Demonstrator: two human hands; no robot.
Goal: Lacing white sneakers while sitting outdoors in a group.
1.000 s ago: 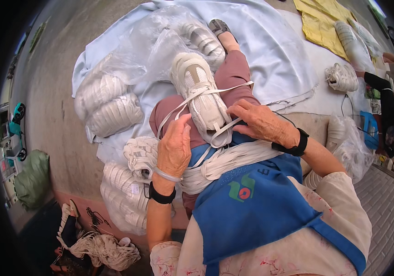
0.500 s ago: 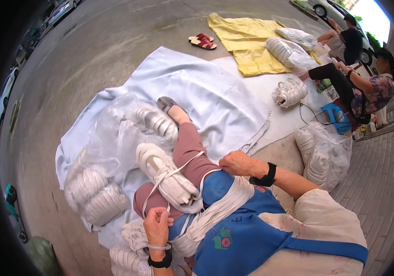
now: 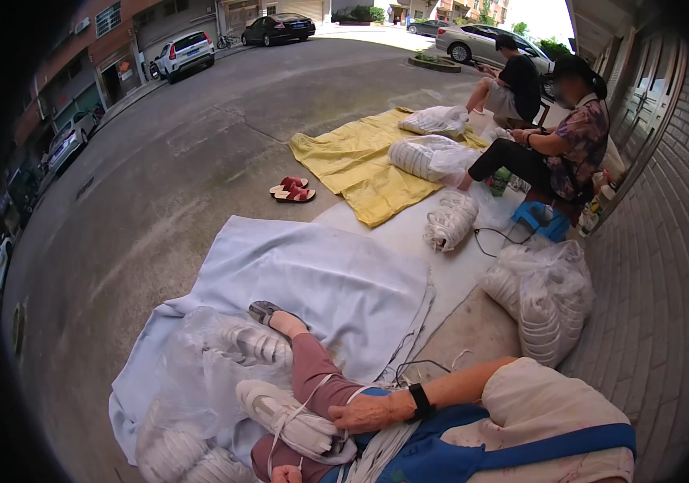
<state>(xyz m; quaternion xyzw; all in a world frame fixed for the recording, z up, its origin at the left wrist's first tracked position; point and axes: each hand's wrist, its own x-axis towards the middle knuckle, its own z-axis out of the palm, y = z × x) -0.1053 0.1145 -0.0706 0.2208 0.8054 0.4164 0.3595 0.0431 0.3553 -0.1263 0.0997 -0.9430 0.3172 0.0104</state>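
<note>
Across my legs lies a stack of nested white shoe uppers (image 3: 284,417), with white laces crossing around it. My left hand (image 3: 286,473) shows only in part at the bottom edge, its fingers closed on a white lace that comes off the stack. Over my lap, close to the stack's near end, is my right hand (image 3: 370,409), its fingers curled and pointing left; they hide what they grip. More loose white laces (image 3: 380,452) hang in a bunch across my blue apron (image 3: 433,435), below the right hand.
Clear plastic bags of white uppers lie left (image 3: 215,354) and right (image 3: 545,298) of me. A pale blue cloth (image 3: 312,266) covers the ground ahead. Beyond are red slippers (image 3: 292,190), a yellow sheet (image 3: 352,157), a loose bundle (image 3: 451,220), a blue stool (image 3: 541,219) and two seated people.
The view has tilted up, bringing the street and parked cars in. My right hand has come left and closer to the stack. My left hand now sits mostly below the frame.
</note>
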